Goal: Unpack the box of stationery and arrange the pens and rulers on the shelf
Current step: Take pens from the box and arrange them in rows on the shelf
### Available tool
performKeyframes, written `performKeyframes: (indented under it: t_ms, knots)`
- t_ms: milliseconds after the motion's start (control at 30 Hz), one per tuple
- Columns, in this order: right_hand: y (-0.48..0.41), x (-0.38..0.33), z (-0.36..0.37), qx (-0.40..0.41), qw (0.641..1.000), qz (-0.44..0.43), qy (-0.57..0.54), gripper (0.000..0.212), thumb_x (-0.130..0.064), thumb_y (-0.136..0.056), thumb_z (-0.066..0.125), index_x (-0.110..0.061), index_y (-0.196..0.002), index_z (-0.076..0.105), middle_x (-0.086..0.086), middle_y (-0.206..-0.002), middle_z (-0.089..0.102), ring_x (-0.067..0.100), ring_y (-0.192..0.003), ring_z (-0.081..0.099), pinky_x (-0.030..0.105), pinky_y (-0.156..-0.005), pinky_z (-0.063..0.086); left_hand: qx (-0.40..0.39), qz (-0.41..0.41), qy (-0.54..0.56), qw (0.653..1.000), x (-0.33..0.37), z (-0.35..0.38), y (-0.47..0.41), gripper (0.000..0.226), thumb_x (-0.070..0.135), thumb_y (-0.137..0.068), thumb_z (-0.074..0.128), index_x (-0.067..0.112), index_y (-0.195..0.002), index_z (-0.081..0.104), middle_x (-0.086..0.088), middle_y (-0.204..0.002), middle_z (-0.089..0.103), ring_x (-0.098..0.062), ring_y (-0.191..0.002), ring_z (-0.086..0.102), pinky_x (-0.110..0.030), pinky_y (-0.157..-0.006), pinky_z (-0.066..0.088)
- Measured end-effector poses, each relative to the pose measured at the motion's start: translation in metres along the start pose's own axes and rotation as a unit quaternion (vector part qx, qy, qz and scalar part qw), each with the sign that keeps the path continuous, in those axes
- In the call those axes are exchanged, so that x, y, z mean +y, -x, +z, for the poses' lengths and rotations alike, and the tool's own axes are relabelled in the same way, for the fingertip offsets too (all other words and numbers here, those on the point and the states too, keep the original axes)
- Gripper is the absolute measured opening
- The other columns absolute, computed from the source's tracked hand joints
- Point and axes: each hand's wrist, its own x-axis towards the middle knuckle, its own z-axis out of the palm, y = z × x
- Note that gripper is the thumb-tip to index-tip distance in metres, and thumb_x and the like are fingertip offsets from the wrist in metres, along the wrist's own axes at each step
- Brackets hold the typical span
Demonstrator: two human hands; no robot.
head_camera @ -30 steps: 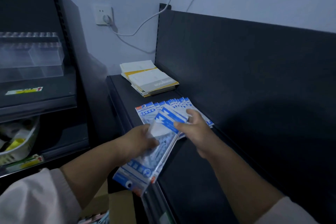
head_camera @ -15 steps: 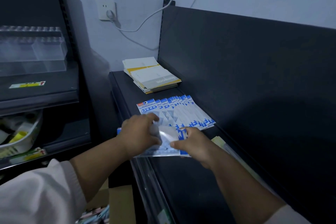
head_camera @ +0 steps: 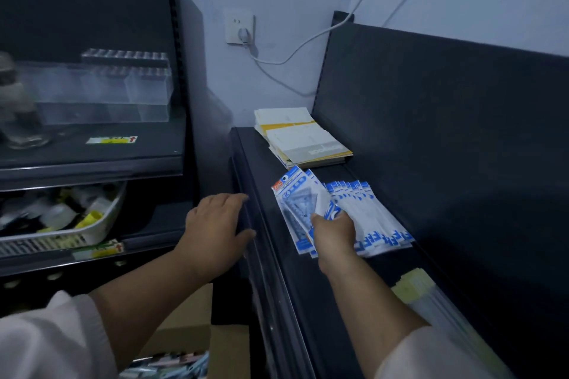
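Observation:
On the dark shelf (head_camera: pixel 308 286) lies a fanned row of blue-and-white ruler set packs (head_camera: pixel 372 218). My right hand (head_camera: pixel 334 232) grips one such pack (head_camera: pixel 297 200) at the left end of the row, low over the shelf surface. My left hand (head_camera: pixel 217 229) hovers with spread fingers beside the shelf's front edge and holds nothing. The cardboard box (head_camera: pixel 184 344) stands below between my arms, with packaged stationery (head_camera: pixel 166 368) showing inside.
A stack of yellow-and-white booklets (head_camera: pixel 303 138) lies at the shelf's far end. Long pale packs (head_camera: pixel 431 301) rest on the shelf near my right arm. The left shelving unit holds a clear acrylic organiser (head_camera: pixel 101 92) and a white basket (head_camera: pixel 92 224). A wall socket (head_camera: pixel 239 26) feeds a white cable.
My left hand has let go of the pack and drawn back left off the shelf. My right hand has carried the pack forward to the left end of the fanned row.

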Motion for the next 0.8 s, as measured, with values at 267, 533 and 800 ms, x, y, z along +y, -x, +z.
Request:
performKeyframes:
  t_ms: [267,533,800]
  knots:
    - [-0.005,0.015,0.019,-0.004,0.973,-0.025,0.228,0.051,-0.006,-0.084,0.058,-0.014,-0.133,0.044,0.010,-0.118,0.058,0.030,-0.099,0.062,0.038,-0.079,0.055,-0.055,-0.023,0.005,0.998,-0.029,0.001,0.004,0.065,0.048,-0.088,0.056,0.028,-0.144,0.030,0.004,-0.146,0.035,-0.019,-0.137,0.027,-0.035,-0.109,0.024]
    - [0.025,0.011,0.023,0.016,0.874,-0.122,0.470,0.062,-0.024,-0.092,0.054,-0.018,-0.147,0.028,0.005,-0.157,0.018,0.027,-0.141,0.021,0.049,-0.108,0.027,-0.079,-0.004,0.018,0.997,-0.060,-0.002,0.009,0.061,0.043,-0.090,0.055,0.029,-0.144,0.030,0.003,-0.147,0.034,-0.021,-0.136,0.027,-0.036,-0.108,0.025]
    - [0.076,0.010,0.082,-0.063,0.832,-0.278,0.476,0.050,-0.025,-0.093,0.053,-0.017,-0.142,0.043,0.005,-0.153,0.032,0.026,-0.140,0.026,0.039,-0.110,0.022,-0.083,0.025,-0.019,0.996,-0.122,-0.013,0.023,0.063,0.044,-0.090,0.055,0.022,-0.145,0.032,-0.002,-0.145,0.038,-0.024,-0.132,0.036,-0.037,-0.107,0.032]
